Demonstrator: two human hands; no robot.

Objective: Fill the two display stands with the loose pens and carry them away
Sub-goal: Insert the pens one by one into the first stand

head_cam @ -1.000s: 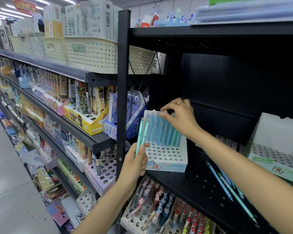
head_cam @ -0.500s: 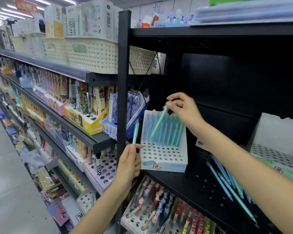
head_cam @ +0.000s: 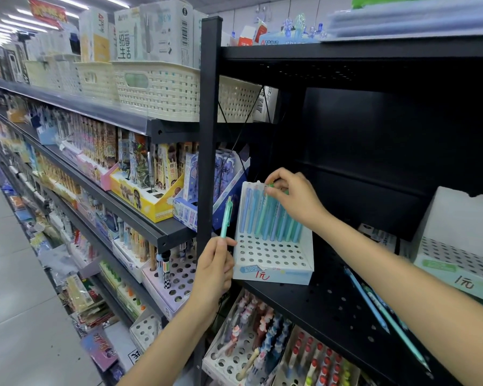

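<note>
Person's standing at the black shelf, left hand gripping one teal pen upright, fingers curled round its lower end, just left of the white display stand. Right hand is pinching the top of a green pen in the stand's back row w/ the other pens. 2nd stand is sitting further right, and a few loose pens are lying on the shelf btwn them.

Stationery shop: stocked shelves, price-marked pen stands.
</note>
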